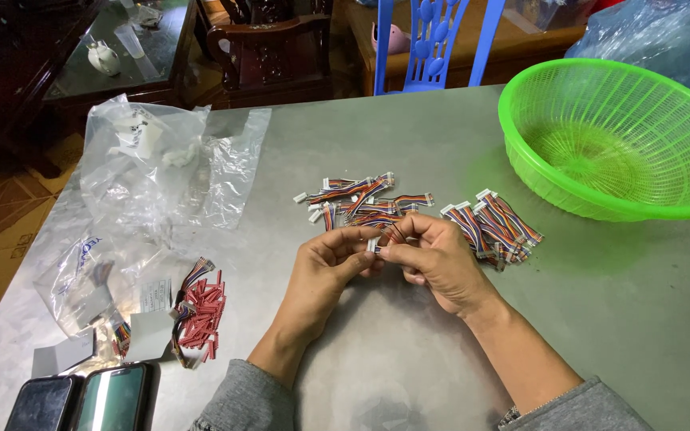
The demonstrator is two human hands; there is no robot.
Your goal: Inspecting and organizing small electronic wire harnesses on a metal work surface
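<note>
Both hands met over the middle of the grey metal counter (409, 351). The left hand (325, 267) and the right hand (433, 255) each had thumb and forefinger pinched shut on one short multicoloured ribbon-wire harness with a small white plastic connector (382, 239), held just above the counter surface between the two grips. The connector end sat at the left fingertips while the right hand pinched the looped wires beside it; whether anything was being pushed into the housing was too small to tell.

Just behind the hands lay a loose pile of similar rainbow-wired harnesses with white plugs (361, 199), and to the right of it a tidier row of the same harnesses laid side by side (493, 223). Beyond that row stood a bright green plastic mesh basket (616, 183), which looked empty. To the left were crumpled clear plastic bags (153, 168) and, nearer, a heap of small red plastic connector housings (204, 315). Two dark smartphones (81, 399) lay at the near left edge.

Done well, this kind of handling would call for a firm pinch on the white housing rather than on the thin wires, with the wires kept flat and untwisted, and the piece held low over the counter so that a slip would drop it within reach.
</note>
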